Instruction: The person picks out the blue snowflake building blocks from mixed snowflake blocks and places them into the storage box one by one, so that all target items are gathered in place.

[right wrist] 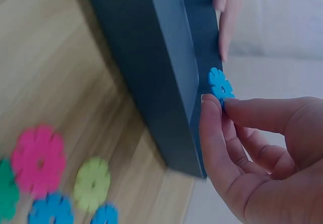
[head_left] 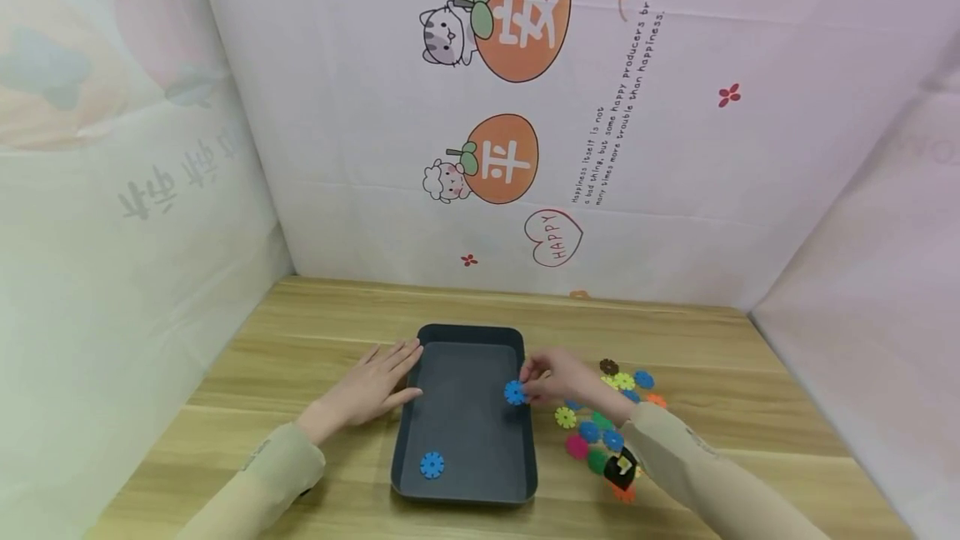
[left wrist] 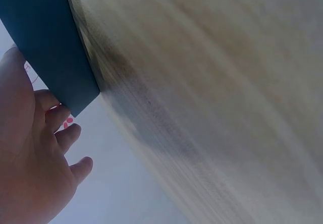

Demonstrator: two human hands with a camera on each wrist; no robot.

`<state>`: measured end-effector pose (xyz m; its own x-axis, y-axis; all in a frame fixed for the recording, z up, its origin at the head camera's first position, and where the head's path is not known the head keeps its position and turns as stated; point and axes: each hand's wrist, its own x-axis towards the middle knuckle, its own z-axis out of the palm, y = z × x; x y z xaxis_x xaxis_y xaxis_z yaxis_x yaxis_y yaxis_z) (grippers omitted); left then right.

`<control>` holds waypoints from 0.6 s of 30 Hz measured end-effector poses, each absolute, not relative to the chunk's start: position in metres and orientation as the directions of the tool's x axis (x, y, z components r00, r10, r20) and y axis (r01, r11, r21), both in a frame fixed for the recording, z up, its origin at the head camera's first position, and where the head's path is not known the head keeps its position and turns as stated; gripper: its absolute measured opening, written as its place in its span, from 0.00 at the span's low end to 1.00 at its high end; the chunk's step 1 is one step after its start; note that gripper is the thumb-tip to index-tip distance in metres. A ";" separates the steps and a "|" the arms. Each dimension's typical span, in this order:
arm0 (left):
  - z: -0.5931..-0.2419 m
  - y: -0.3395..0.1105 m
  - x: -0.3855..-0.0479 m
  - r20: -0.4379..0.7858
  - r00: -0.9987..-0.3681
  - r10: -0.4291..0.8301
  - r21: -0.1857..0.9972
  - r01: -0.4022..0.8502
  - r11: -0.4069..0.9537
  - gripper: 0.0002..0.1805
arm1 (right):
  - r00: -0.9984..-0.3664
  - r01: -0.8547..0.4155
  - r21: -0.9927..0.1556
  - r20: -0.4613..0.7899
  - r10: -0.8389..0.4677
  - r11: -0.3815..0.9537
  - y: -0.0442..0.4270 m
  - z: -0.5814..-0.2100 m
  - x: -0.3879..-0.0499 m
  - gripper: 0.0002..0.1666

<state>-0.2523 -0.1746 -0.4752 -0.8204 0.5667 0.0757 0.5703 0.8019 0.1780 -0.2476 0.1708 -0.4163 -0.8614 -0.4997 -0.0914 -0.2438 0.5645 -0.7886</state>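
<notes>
A dark grey rectangular tray (head_left: 468, 415) stands on the wooden table. My left hand (head_left: 375, 383) rests at its left rim, fingers spread and mostly straight; the left wrist view shows the same hand (left wrist: 35, 148) by the tray's outer wall (left wrist: 50, 42). Between thumb and index finger my right hand (head_left: 555, 377) pinches a blue notched plastic disc (head_left: 514, 392) over the tray's right edge. The right wrist view shows this blue disc (right wrist: 220, 85) held by its rim, above the tray wall. Another blue disc (head_left: 432, 465) lies flat inside the tray, near its front left corner.
Right of the tray lies a loose spread of similar discs, among them a yellow disc (head_left: 565, 417), a pink disc (head_left: 577, 447) and an orange disc (head_left: 624, 492). The right forearm hides some. A printed cloth (head_left: 375, 148) rises behind the table, with white cloth at both sides.
</notes>
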 end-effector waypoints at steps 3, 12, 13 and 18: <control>-0.475 -0.175 -0.252 0.072 -0.822 0.566 0.179 0.568 0.803 0.40 | -0.841 -0.247 -0.800 -0.104 -0.532 0.547 0.154 -0.419 -0.248 0.02; -0.478 -0.176 -0.253 0.068 -0.825 0.561 0.170 0.563 0.809 0.40 | -0.829 -0.192 -0.809 -0.168 -0.533 0.555 0.114 -0.426 -0.246 0.03; -0.478 -0.176 -0.253 0.069 -0.826 0.560 0.166 0.563 0.810 0.40 | -0.827 -0.193 -0.808 -0.170 -0.536 0.556 0.110 -0.426 -0.246 0.02; -0.477 -0.175 -0.254 0.071 -0.826 0.559 0.150 0.563 0.813 0.40 | -0.818 -0.219 -0.795 -0.166 -0.551 0.566 0.095 -0.429 -0.243 0.02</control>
<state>-0.2536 -0.1747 -0.4771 -0.8262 0.5589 0.0710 0.5628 0.8130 0.1496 -0.2431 0.0946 -0.4291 -0.8180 -0.5507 -0.1661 -0.2195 0.5658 -0.7948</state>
